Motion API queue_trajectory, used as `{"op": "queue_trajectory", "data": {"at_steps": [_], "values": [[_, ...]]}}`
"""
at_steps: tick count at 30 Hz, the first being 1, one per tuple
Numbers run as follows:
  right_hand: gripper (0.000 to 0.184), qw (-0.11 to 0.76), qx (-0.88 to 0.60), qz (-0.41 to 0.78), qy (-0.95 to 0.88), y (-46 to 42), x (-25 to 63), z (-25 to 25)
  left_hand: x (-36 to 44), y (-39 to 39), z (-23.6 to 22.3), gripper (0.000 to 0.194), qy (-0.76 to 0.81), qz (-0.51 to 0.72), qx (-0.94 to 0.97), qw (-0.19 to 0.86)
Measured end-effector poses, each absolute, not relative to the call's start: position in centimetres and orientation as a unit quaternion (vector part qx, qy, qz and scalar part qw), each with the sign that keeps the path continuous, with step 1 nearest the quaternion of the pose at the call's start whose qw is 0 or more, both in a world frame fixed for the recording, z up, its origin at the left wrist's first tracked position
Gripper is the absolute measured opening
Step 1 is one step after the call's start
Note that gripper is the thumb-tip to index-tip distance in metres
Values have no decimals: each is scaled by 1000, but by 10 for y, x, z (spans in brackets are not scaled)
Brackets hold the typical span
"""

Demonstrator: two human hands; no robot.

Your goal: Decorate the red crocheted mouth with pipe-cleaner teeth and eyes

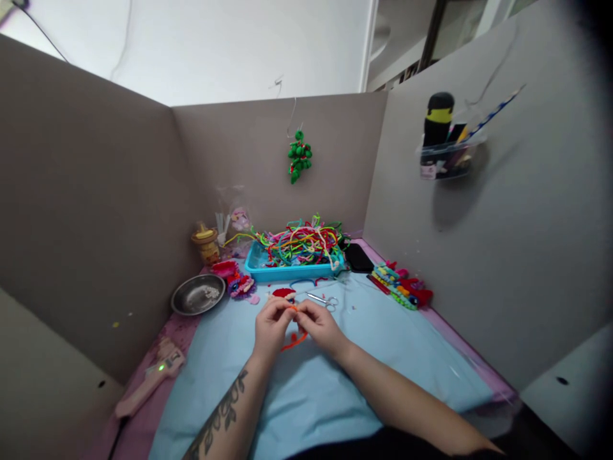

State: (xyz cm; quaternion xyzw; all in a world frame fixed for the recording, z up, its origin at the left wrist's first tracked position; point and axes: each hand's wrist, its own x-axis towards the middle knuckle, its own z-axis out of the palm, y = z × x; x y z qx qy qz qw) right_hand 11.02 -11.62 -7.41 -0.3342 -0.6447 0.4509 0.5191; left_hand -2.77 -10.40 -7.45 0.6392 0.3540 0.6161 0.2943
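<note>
My left hand [272,324] and my right hand [318,324] meet over the middle of the table, fingertips pinched together. Between them is a strand of orange yarn [297,342], its loose part curving below the fingers. How the fingers grip it, and what else may be in them, is partly hidden. Just beyond my hands lies a red and white piece [283,292], partly covered by them. A small pair of scissors [325,300] rests past my right hand, not touched.
A blue tray [272,275] heaped with coloured yarn strands [306,243] stands at the back. Left are a metal bowl [191,305], a pink glue gun [152,382] with a green light and colourful yarn pieces [237,281]. Right are a black phone [359,257] and more yarn pieces [402,286].
</note>
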Motion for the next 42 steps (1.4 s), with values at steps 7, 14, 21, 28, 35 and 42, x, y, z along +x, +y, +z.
{"op": "queue_trajectory", "data": {"at_steps": [7, 14, 21, 28, 35, 42], "values": [[10, 530, -378, 368, -664, -117, 108, -73, -29, -101, -72, 8, 380, 597, 641, 297], [20, 482, -363, 693, -395, -98, 115, -78, -38, -91, -78, 24, 383, 539, 660, 357], [15, 336, -330, 794, -384, -90, 128, -72, -40, -87, -80, 27, 386, 512, 683, 351], [15, 299, -367, 759, -447, -88, 126, -80, -40, -91, -78, 22, 373, 507, 732, 261], [26, 322, -531, 519, -587, -82, 140, -81, -45, -89, -77, 20, 396, 489, 735, 254], [20, 227, -695, 208, -650, -67, 170, -89, -43, -85, -77, 15, 441, 543, 630, 338]]}}
